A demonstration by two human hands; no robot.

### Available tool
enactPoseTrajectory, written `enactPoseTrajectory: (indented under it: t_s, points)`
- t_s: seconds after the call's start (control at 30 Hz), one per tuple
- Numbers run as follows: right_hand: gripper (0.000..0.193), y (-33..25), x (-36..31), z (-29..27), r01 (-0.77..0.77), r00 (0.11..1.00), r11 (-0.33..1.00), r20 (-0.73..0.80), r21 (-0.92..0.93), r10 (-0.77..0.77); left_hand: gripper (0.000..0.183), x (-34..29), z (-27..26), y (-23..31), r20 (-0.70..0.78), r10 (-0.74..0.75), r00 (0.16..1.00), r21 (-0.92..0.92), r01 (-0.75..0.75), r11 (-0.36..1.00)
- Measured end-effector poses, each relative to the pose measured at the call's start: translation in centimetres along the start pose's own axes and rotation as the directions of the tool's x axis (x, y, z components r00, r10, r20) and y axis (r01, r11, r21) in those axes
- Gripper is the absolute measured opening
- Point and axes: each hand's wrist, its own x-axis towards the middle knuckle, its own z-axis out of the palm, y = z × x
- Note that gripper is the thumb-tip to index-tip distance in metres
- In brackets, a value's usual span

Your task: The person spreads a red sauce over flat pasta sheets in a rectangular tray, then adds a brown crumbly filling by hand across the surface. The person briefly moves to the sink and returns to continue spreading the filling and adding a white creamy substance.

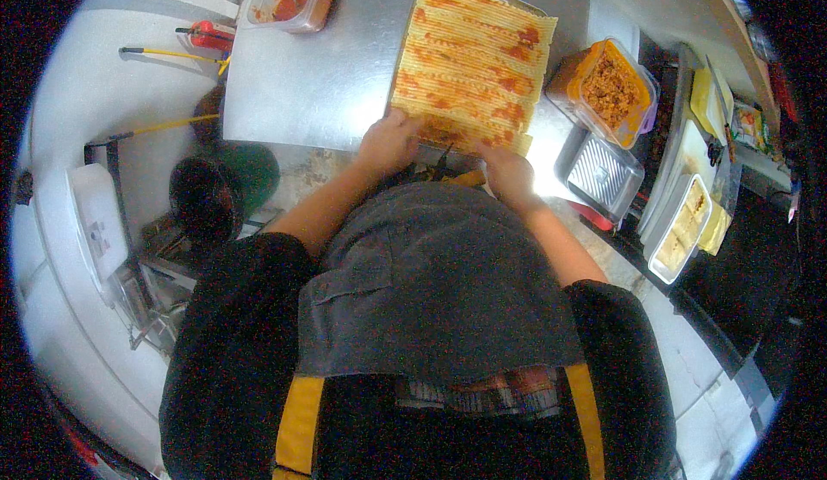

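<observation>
A deep rectangular baking tray (pixel 399 65) stands on the steel table in front of me. Ridged yellow lasagna sheets (pixel 469 62) cover it, lying side by side with wavy edges and streaked with red sauce. At the near left corner, my left hand (pixel 390 142) has its fingers closed on the edge of the nearest lasagna sheet. My right hand (pixel 510 174) pinches that sheet's near edge further right. Its fingertips are partly hidden and small in the picture. Between the hands a dark pointed shape shows below the sheet, too unclear to name.
A clear tub of red sauce (pixel 301 11) with a spoon stands at the far left of the steel table (pixel 362 37). To the right are a tub of minced meat filling (pixel 613 92), a clear ridged container (pixel 606 174) and a white tray (pixel 680 230) with pale food. Dark round bins (pixel 207 196) stand lower left.
</observation>
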Motion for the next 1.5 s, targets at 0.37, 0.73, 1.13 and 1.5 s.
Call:
enactPoseTrajectory:
  t_s: [0.37,0.73,1.13,1.5]
  points:
    - [0.046,-0.7,0.5,-0.7,0.048,0.999,0.998,-0.013,-0.037,-0.048,0.042,0.1,0.5,-0.2,0.084,0.007,0.996,0.094,-0.015,0.995]
    - [0.047,-0.8,0.9,-1.5,0.053,0.997,0.998,-0.057,-0.020,-0.054,0.037,0.4,0.6,-0.4,0.017,0.024,1.000,0.080,-0.025,0.997]
    - [0.039,1.2,-0.6,-2.0,0.093,0.992,0.993,-0.098,0.077,-0.085,0.031,0.4,1.0,-0.2,-0.033,-0.015,0.999,0.069,0.017,0.997]
    - [0.034,9.8,-8.4,-14.3,-0.224,0.820,0.889,-0.416,0.400,0.394,0.041,5.5,-3.5,8.2,-0.142,0.103,0.985,-0.033,-0.108,0.994]
